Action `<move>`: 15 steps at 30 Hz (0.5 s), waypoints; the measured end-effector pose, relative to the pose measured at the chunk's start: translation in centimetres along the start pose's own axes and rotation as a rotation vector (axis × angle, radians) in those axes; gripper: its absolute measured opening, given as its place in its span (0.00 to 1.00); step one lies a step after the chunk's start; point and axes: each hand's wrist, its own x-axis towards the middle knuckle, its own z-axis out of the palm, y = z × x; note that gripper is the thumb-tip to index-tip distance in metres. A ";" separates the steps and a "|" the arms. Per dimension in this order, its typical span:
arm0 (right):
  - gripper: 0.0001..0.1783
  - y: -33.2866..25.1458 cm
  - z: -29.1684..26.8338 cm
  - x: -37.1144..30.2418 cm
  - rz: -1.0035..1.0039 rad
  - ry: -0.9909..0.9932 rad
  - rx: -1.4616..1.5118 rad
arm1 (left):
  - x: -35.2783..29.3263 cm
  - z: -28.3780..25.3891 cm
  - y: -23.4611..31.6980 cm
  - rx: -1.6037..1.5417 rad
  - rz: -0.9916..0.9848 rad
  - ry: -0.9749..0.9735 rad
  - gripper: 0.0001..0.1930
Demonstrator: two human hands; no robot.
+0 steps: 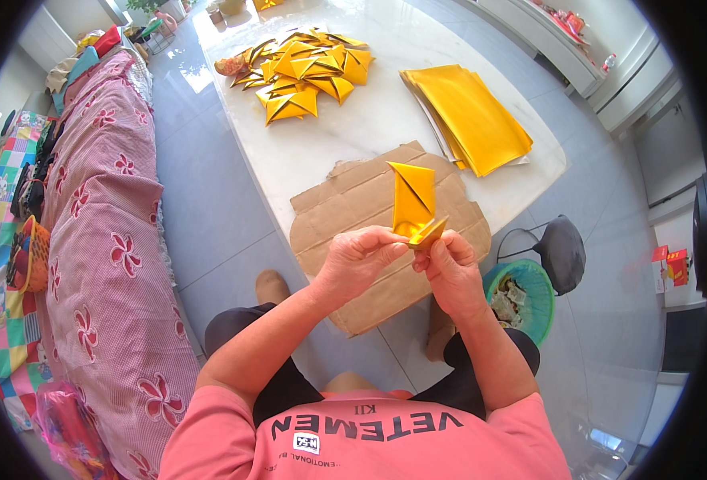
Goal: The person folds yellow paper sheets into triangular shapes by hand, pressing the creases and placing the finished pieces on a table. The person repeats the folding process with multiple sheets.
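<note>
A partly folded sheet of gold paper (414,196) is held between both hands above the cardboard. Its upper end is creased to a slanted point, and its lower end bends up between the fingers. My left hand (359,260) pinches the paper's lower left edge between thumb and fingertips. On the other side, my right hand (453,268) grips the bent-up end with thumb and forefinger. Under them lies a flattened piece of brown cardboard (337,216) at the table's near edge. Farther off, a heap of folded gold paper pieces (305,68) sits at the back left.
A stack of flat gold sheets (469,116) rests on the right of the white marble table (353,132). Beside my right leg stands a green bin (541,304) with scraps, next to a dark grey stool or bag (561,254). A pink-covered sofa (101,240) runs along the left.
</note>
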 end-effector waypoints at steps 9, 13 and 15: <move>0.08 -0.2 0.4 0.4 0.163 0.089 0.253 | 0.0 0.4 -0.1 0.268 0.163 0.020 0.05; 0.07 -0.1 -0.2 0.3 0.184 0.077 0.290 | 0.2 0.5 -0.3 0.300 0.204 0.023 0.05; 0.07 -0.2 -0.4 0.4 0.219 0.077 0.300 | 0.2 0.5 -0.4 0.316 0.207 0.025 0.05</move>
